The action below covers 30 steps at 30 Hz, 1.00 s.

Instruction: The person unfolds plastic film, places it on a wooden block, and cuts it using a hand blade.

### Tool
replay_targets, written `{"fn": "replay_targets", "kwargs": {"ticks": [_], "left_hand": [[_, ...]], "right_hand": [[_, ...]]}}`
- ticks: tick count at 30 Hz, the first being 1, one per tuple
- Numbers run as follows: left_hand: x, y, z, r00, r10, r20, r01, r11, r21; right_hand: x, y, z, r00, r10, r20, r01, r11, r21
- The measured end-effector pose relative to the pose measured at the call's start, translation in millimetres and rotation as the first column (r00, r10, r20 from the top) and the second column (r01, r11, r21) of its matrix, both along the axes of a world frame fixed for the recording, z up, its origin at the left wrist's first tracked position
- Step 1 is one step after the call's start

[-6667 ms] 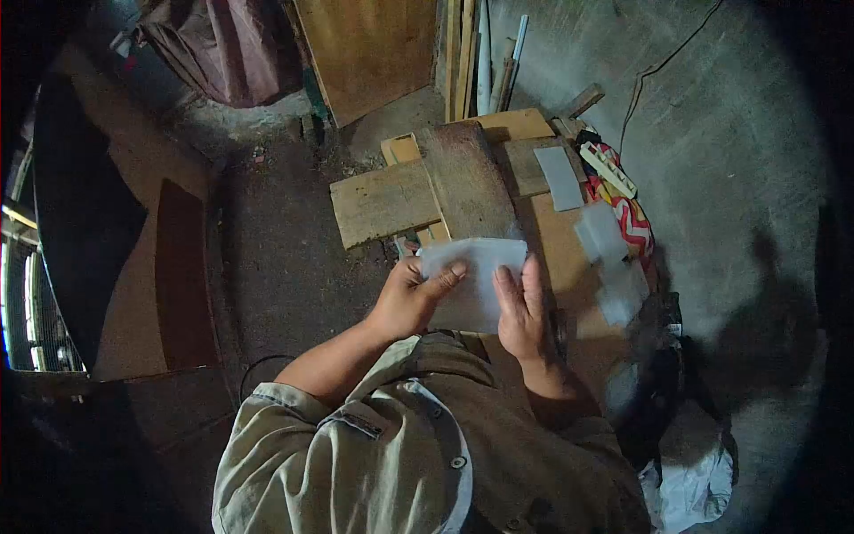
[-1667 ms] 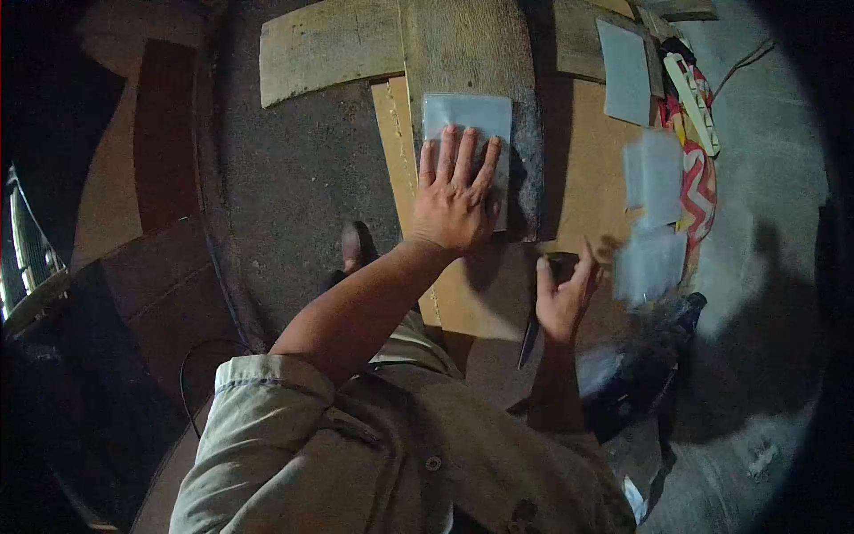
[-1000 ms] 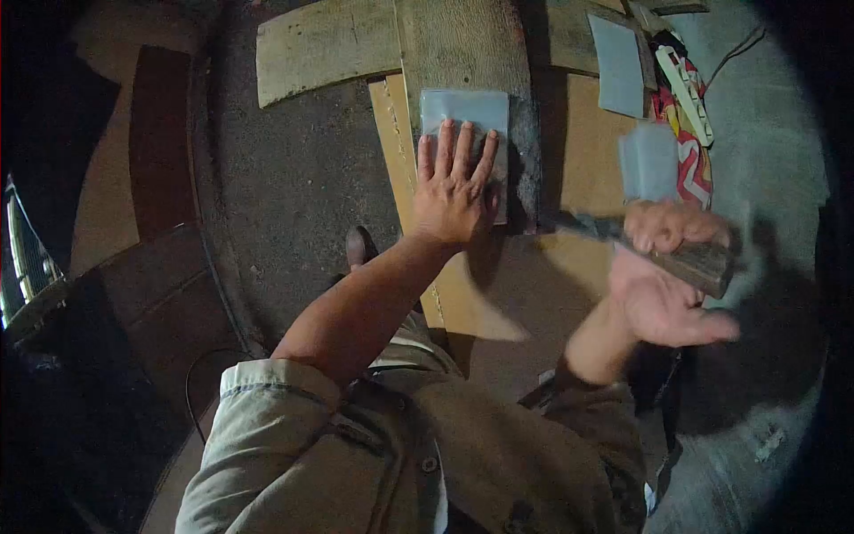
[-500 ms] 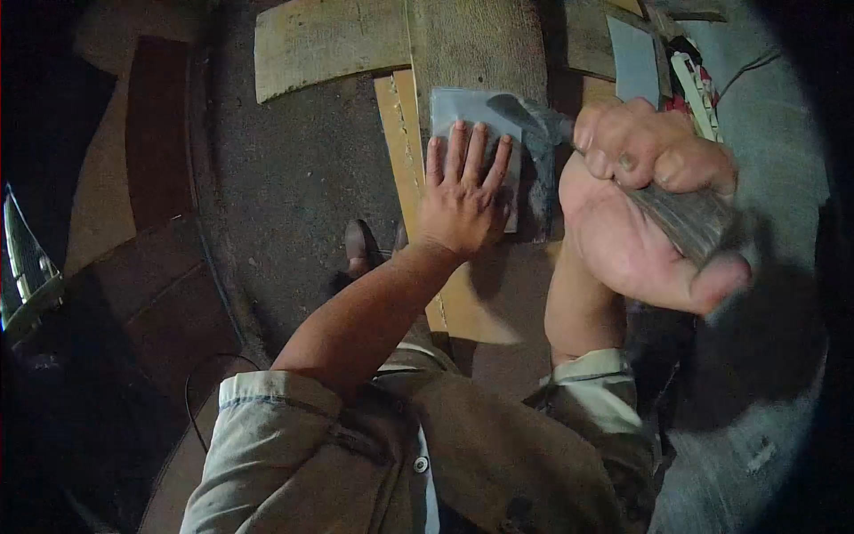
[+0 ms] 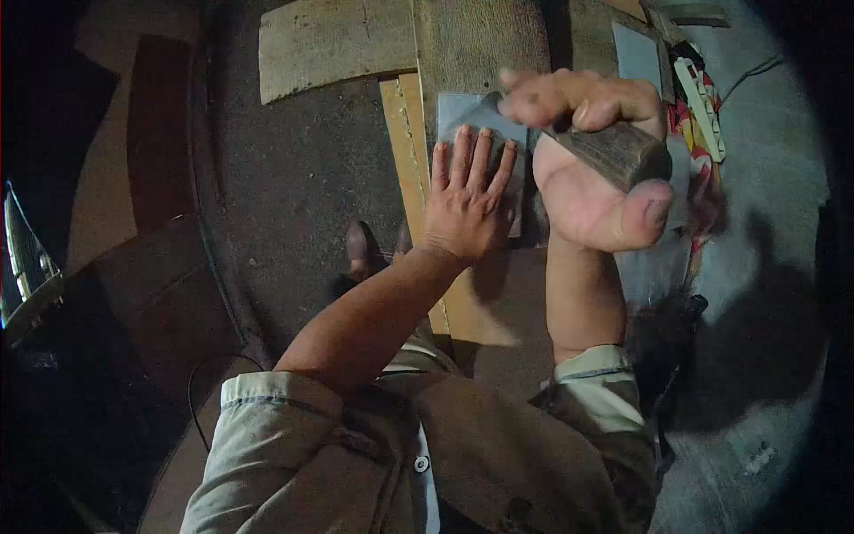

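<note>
My left hand point(image 5: 467, 205) lies flat with its fingers spread, pressing on a pale grey, thin sheet point(image 5: 452, 107). The sheet rests on a worn wooden board point(image 5: 480, 44). Raised to the right of it, my right hand point(image 5: 574, 200) is closed around the dark wooden handle of a bladed tool point(image 5: 618, 153). Its thin dark end points left over the sheet's upper edge, blurred and partly behind my fingers, so the exact kind of blade cannot be made out.
Another plank point(image 5: 338, 44) lies at the upper left, beside a cardboard strip point(image 5: 405, 133). At the upper right are a second pale sheet point(image 5: 636, 58), a cream plastic strip point(image 5: 700, 107) and red-and-yellow cloth or packaging point(image 5: 703, 191). A shoe point(image 5: 358, 245) shows below.
My right hand has swung left with the bladed tool, bringing its end over the sheet. My left hand stays flat on the sheet, with only a slight shift in view.
</note>
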<state>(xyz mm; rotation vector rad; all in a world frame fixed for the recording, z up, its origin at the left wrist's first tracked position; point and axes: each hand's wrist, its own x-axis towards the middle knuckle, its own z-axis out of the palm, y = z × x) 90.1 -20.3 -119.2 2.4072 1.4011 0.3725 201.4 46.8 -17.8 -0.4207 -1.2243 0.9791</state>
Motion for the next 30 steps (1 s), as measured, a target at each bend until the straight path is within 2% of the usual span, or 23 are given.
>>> {"fn": "replay_targets", "kwargs": {"ticks": [3, 5, 6, 9, 11, 13, 16, 19, 22, 23, 24, 26, 29, 30], "left_hand": [[2, 0, 3, 1.0, 0.01, -0.017, -0.011, 0.999, -0.043], [1, 0, 3, 1.0, 0.005, 0.02, -0.004, 1.0, -0.03], [1, 1, 0, 1.0, 0.01, 0.019, -0.009, 1.0, -0.026], [1, -3, -6, 1.0, 0.012, 0.024, -0.012, 1.0, 0.016], [-1, -2, -7, 0.999, -0.009, -0.045, 0.009, 1.0, 0.009], [-1, -1, -6, 0.999, -0.016, -0.047, 0.016, 1.0, 0.018], [0, -2, -6, 0.999, -0.01, 0.042, 0.012, 0.998, -0.058], [-3, -2, -5, 0.997, 0.004, 0.071, -0.003, 1.0, -0.018], [-1, -4, -5, 0.997, 0.017, 0.081, -0.017, 1.0, -0.007], [0, -2, -6, 0.994, 0.038, 0.106, -0.038, 0.999, 0.0], [1, -1, -6, 1.0, 0.013, 0.003, -0.013, 1.0, 0.008], [-1, 0, -3, 1.0, 0.011, -0.001, -0.011, 1.0, -0.004], [-1, 1, 1, 1.0, -0.001, -0.003, 0.001, 0.999, -0.034], [0, 1, 0, 1.0, 0.004, 0.002, -0.004, 1.0, -0.02]], "right_hand": [[15, 4, -2, 0.996, 0.092, 0.015, -0.092, 0.996, 0.011], [17, 4, 3, 0.984, 0.136, -0.115, -0.121, 0.984, 0.128], [18, -3, 14, 0.992, 0.115, -0.057, -0.105, 0.982, 0.16], [5, -19, 17, 0.992, 0.091, -0.093, -0.075, 0.984, 0.159], [0, -20, 10, 0.993, 0.075, -0.09, -0.061, 0.987, 0.15], [-4, -21, 11, 0.989, 0.115, -0.094, -0.104, 0.988, 0.117], [-11, -19, 13, 0.984, 0.164, -0.068, -0.152, 0.976, 0.157], [-20, -6, -7, 0.992, 0.095, -0.088, -0.089, 0.993, 0.077], [-16, -1, -4, 0.983, 0.104, -0.151, -0.099, 0.994, 0.041], [-13, -3, 3, 0.989, 0.096, -0.109, -0.087, 0.993, 0.083], [-11, -7, 11, 0.992, 0.091, -0.09, -0.082, 0.992, 0.098], [-6, -16, 26, 0.993, 0.105, -0.046, -0.097, 0.984, 0.149], [-3, -12, 14, 0.996, 0.084, -0.011, -0.08, 0.98, 0.183], [-2, -5, 4, 0.997, 0.056, -0.044, -0.05, 0.991, 0.125]]}}
